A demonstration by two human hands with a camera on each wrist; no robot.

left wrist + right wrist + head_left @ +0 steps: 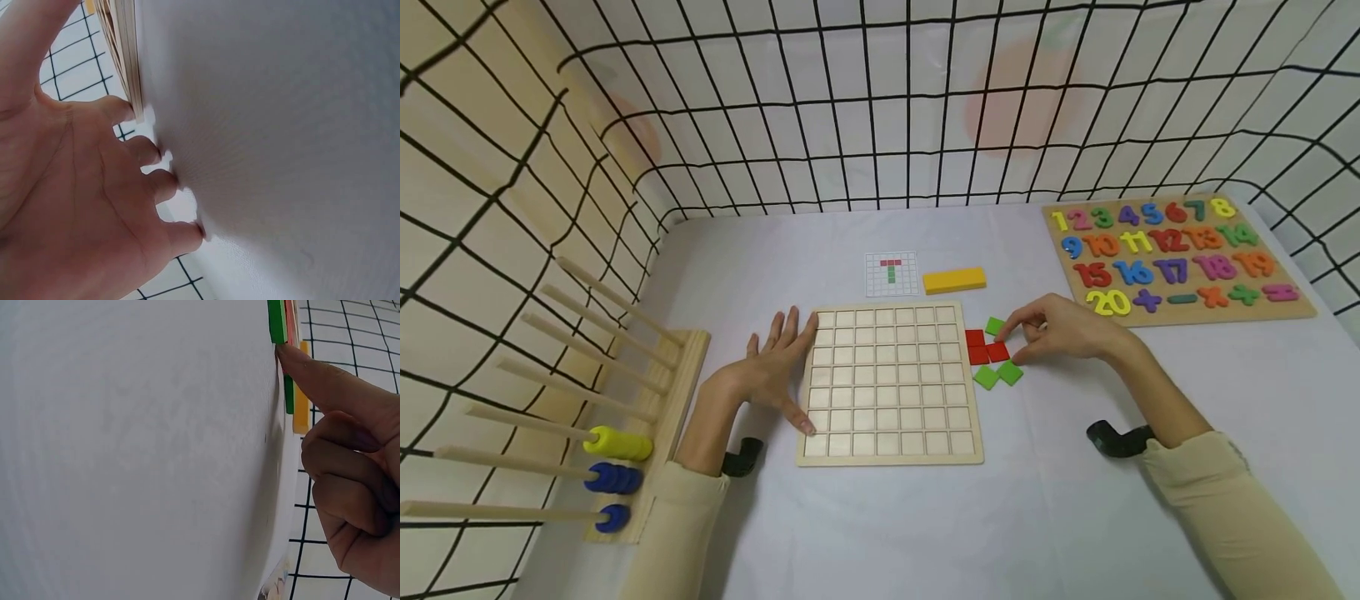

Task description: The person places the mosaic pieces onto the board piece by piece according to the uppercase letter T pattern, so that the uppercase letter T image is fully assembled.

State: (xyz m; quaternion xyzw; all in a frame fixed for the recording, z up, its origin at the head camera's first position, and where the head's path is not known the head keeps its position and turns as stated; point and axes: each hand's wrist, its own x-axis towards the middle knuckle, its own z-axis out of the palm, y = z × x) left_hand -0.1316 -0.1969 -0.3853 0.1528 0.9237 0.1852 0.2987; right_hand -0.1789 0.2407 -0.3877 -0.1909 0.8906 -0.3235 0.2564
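A square wooden grid board (891, 459) lies flat in the middle of the table. My left hand (772, 367) is spread along its left side, with index fingertip and thumb at the frame; the left wrist view shows the other fingertips against the tablecloth. Beside the board's right edge lie red tiles (977, 355) and green tiles (986, 377), close together. My right hand (1060, 327) is over them. Its index fingertip is at a red tile (997, 352) and its thumb tip at a green tile (1011, 372), with a gap between the two; the remaining fingers are curled in.
Behind the board lie a pattern card (891, 274) with a red and green T and a yellow block (954, 281). A number puzzle board (1180, 258) is at the back right. On the left stands a peg rack (681, 367) with beads. Black wire mesh (907, 108) encloses the table.
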